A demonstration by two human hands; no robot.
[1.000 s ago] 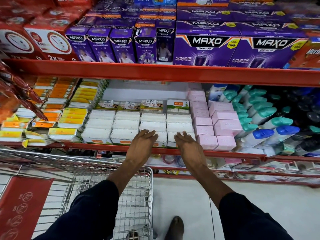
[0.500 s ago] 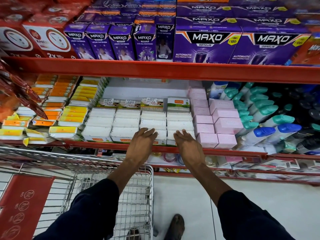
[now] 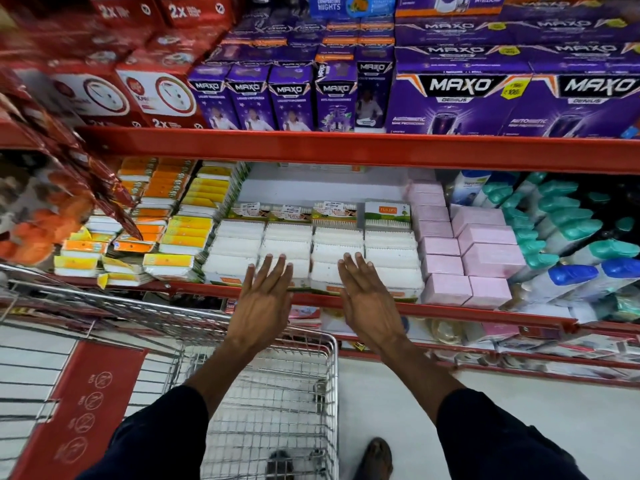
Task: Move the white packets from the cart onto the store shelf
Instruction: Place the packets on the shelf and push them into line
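Observation:
Several rows of white packets [image 3: 388, 251] lie stacked on the red store shelf [image 3: 450, 311], between yellow packs and pink boxes. My left hand [image 3: 265, 301] hovers flat over the front of the second and third rows, fingers spread, holding nothing. My right hand [image 3: 367, 299] is flat beside it, fingertips over the third row, also holding nothing. The wire cart [image 3: 332, 375] stands below my arms; the part of its basket I can see holds no packets.
Yellow and orange packs [image 3: 180, 237] fill the shelf's left, pink boxes [image 3: 485, 254] and teal-capped bottles [image 3: 561, 230] its right. Purple MAXO boxes [image 3: 460, 95] stand on the shelf above. Red hanging packets [image 3: 69, 161] dangle at the left. My shoe [image 3: 375, 457] is on the white floor.
Both hands have drawn back from the white packets toward the shelf's front edge, and their fingers have straightened. The view has tilted up slightly.

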